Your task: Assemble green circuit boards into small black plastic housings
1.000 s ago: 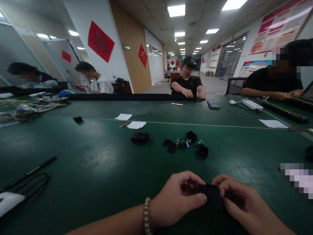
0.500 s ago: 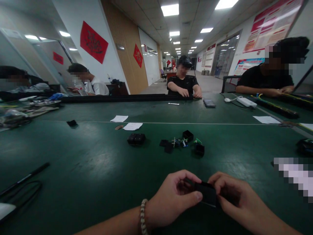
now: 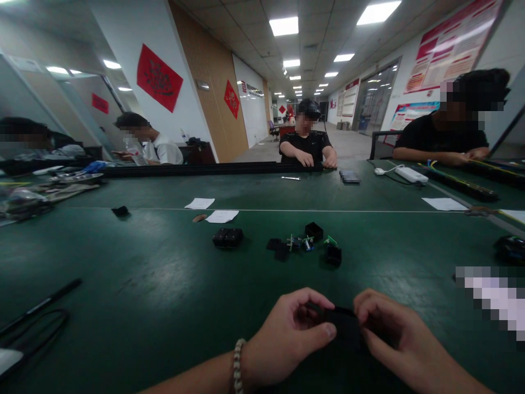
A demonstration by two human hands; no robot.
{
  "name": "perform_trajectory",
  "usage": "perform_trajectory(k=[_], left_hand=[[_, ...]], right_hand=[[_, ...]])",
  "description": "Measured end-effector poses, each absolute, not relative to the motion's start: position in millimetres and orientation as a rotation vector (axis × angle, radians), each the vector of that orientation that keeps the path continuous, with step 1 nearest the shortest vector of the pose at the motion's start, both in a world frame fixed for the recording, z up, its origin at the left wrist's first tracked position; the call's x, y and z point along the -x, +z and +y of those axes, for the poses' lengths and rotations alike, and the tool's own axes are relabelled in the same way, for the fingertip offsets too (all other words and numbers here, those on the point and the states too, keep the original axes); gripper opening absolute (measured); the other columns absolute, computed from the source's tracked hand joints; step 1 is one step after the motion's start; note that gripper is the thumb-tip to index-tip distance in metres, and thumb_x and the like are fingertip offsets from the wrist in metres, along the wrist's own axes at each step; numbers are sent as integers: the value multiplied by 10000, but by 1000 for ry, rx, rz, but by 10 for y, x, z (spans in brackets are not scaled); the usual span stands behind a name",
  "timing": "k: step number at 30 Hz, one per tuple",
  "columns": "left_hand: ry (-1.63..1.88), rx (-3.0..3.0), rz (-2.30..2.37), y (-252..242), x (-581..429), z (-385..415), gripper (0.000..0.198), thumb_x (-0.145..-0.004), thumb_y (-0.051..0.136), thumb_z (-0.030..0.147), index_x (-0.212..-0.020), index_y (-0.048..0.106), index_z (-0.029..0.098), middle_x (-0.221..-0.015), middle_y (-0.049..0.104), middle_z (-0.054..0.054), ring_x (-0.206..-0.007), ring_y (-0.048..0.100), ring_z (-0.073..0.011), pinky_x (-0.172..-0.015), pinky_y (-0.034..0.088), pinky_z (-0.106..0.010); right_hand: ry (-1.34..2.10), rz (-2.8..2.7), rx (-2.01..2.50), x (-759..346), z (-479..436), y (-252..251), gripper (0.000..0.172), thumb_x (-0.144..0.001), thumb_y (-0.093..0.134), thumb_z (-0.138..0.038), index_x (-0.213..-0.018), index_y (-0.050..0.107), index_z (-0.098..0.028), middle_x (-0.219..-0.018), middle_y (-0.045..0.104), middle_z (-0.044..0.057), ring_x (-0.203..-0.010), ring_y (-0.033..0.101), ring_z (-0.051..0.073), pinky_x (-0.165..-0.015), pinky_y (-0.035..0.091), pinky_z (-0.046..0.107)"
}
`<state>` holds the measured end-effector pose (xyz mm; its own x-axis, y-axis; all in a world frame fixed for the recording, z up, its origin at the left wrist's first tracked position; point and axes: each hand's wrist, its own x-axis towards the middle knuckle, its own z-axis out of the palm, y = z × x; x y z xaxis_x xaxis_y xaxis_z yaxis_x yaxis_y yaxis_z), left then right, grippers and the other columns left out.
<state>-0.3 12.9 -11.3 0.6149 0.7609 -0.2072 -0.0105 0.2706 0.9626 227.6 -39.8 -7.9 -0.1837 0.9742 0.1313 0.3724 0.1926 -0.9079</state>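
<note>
Left hand (image 3: 297,335): I see it pinching a black part (image 3: 345,328).
Right hand (image 3: 396,334): I see it gripping the same part's opposite edge.
Green table (image 3: 164,317): beyond, I spot circuit boards (image 3: 293,243) beside black boxes (image 3: 333,256).

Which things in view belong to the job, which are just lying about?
Likely the job:
black part held by left hand and right hand
small circuit boards
open black boxes
flat black pieces

Apparently just lying about:
white paper sheets
wrench
white power strip
</note>
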Motion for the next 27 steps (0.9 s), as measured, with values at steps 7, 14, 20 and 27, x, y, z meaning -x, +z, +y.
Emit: perform_trajectory(k=[7, 14, 20, 27], left_hand=[[596, -1181, 779, -115, -10, 128, 391, -760, 893, 311, -1064, 701, 157, -900, 699, -19, -794, 635, -133, -743, 467, -275], [588, -1190, 775, -127, 5, 141, 390, -767, 891, 321, -1066, 702, 157, -896, 696, -16, -780, 626, -127, -724, 454, -263], [587, -1197, 785, -133, 8, 155, 404, -768, 892, 336, -1074, 701, 154, -903, 694, -24, -783, 621, -128, -714, 454, -262], [595, -1185, 758, -129, 6, 139, 403, -774, 891, 352, -1061, 692, 152, -883, 691, -11, -767, 616, -116, -717, 444, -255]], right_hand=[[893, -1744, 1312, -2276, -396, -59, 95, -849, 614, -184, -762, 623, -221, -829, 674, 33, -719, 683, 191, -615, 547, 285], [919, -1777, 1326, -2280, -405, -75, 104, -876, 579, -208, -782, 621, -223, -844, 675, 39, -740, 678, 200, -629, 536, 291], [951, -1785, 1347, -2274, -404, -63, 130, -898, 547, -223, -791, 621, -218, -855, 667, 48, -753, 672, 207, -651, 536, 307], [971, -1775, 1349, -2271, -409, -40, 137, -907, 554, -244, -796, 628, -216, -862, 664, 49, -751, 669, 206, -646, 531, 306]])
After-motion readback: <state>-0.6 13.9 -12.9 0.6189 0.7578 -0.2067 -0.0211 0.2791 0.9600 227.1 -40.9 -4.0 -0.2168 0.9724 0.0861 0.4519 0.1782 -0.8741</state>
